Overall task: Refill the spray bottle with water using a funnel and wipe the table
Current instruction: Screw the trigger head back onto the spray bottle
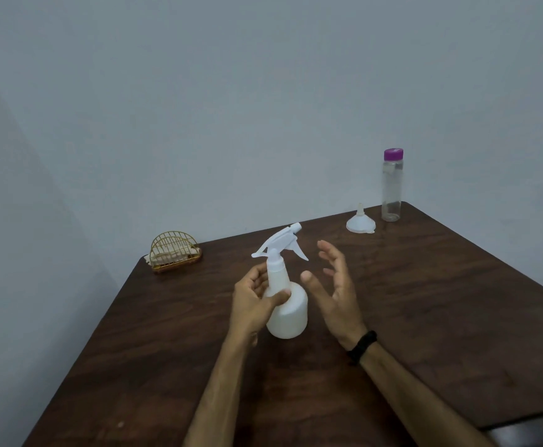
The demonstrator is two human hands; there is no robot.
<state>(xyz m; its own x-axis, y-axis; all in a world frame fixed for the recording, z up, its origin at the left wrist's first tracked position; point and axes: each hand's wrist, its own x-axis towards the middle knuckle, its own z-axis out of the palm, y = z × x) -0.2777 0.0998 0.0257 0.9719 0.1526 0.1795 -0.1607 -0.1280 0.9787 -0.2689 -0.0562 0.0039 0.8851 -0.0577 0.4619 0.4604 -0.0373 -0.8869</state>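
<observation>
- Your left hand (257, 301) grips the white spray bottle (284, 304) at its sloping shoulder, thumb laid across the near side and fingers curled round the far side of the neck.
- The bottle stands roughly upright over the middle of the dark wooden table (441, 317), its base at or just above the surface; you cannot tell from here whether it touches. The white trigger head (281, 243) is on, nozzle pointing away and to the right.
- Your right hand (334, 285) hovers just right of the bottle, fingers spread and relaxed, palm turned toward it, holding nothing and clear of the plastic. A black band (362, 346) sits on that wrist.
- Farther out, toward the back right corner, a small white funnel (360, 222) rests wide mouth down, spout up.
- Just beside the funnel, further right, a clear water bottle (392, 188) with a purple cap stands upright near the table's far edge.
- At the back left corner sits a gold wire napkin holder (175, 254) with pale napkins inside, well apart from both hands.
</observation>
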